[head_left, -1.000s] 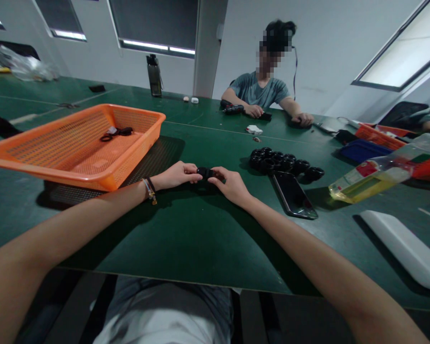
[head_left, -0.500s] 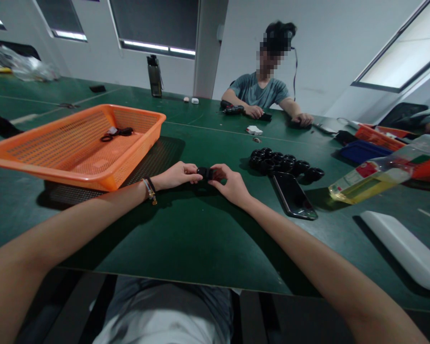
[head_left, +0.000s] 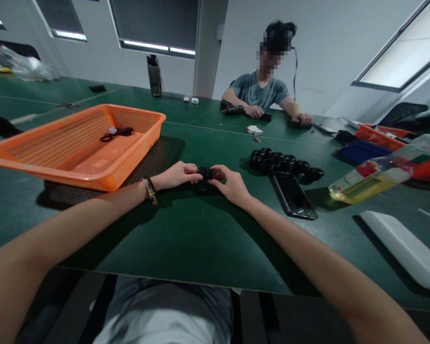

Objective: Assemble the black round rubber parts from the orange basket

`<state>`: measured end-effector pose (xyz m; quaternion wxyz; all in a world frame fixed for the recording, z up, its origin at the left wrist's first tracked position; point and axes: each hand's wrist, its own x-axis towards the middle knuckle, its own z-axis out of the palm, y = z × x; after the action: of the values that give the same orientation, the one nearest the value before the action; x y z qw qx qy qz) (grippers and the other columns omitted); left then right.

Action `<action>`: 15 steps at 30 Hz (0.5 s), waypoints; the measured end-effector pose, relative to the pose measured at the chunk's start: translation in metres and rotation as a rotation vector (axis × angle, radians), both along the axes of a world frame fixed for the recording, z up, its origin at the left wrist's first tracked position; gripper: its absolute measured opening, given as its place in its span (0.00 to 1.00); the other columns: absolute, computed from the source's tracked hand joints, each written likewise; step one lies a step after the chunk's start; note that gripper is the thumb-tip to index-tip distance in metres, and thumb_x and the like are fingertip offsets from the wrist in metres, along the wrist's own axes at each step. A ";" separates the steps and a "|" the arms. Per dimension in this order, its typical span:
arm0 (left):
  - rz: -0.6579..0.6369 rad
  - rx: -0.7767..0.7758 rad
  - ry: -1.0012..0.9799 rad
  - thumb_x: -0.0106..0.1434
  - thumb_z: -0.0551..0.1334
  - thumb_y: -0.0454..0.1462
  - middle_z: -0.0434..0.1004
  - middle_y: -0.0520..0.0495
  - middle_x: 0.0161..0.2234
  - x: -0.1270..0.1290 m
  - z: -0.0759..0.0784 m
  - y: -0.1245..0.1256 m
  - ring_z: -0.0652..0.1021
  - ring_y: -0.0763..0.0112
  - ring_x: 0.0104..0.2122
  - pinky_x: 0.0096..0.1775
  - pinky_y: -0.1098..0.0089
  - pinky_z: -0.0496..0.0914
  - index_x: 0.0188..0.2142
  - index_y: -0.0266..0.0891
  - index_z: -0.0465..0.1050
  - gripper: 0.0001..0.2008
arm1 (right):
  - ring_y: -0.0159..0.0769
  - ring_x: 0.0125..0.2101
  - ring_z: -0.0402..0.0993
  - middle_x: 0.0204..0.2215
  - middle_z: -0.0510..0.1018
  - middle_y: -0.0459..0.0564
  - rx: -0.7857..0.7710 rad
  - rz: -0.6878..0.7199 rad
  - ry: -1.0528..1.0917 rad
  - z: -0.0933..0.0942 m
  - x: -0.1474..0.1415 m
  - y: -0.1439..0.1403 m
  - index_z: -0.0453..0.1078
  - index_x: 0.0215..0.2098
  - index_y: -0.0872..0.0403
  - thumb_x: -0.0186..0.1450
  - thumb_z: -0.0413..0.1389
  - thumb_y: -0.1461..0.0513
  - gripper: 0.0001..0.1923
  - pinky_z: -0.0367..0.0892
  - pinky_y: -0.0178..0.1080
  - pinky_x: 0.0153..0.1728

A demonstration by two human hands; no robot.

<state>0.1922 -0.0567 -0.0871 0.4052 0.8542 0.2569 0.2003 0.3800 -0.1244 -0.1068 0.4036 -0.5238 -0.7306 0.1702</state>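
A small black rounded part is held just over the green table, between my two hands. My left hand pinches its left end with thumb and fingertips. On the other side, my right hand is closed on the right end. My fingers cover much of the part, so its exact kind cannot be made out. To the right of my hands lies a cluster of glossy black round parts, and a dark phone rests in front of them.
An orange basket holding black cables stands at left. On the right are a bottle of yellow liquid, a white slab-like object and a blue tray. Across the table sits a person near a dark bottle.
My hands keep hold of the black part in the same place, with hardly any visible movement. At the far right edge, a dark blurred shape has shifted.
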 end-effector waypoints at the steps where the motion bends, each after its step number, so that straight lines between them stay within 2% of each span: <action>1: 0.000 0.002 0.001 0.55 0.57 0.44 0.62 0.53 0.22 0.000 0.000 0.000 0.65 0.77 0.24 0.28 0.75 0.59 0.20 0.33 0.68 0.16 | 0.34 0.29 0.75 0.28 0.77 0.47 0.001 0.001 -0.002 0.000 0.000 0.000 0.67 0.39 0.55 0.55 0.58 0.66 0.13 0.68 0.38 0.34; 15: -0.010 -0.001 -0.001 0.55 0.58 0.45 0.62 0.53 0.22 0.000 -0.001 0.002 0.65 0.77 0.24 0.27 0.75 0.59 0.20 0.33 0.68 0.16 | 0.34 0.28 0.74 0.27 0.77 0.46 0.007 -0.009 -0.052 0.001 0.001 -0.001 0.68 0.39 0.54 0.57 0.57 0.64 0.11 0.67 0.37 0.32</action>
<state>0.1923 -0.0552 -0.0885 0.4066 0.8552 0.2524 0.1988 0.3811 -0.1250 -0.1055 0.3871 -0.5300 -0.7390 0.1521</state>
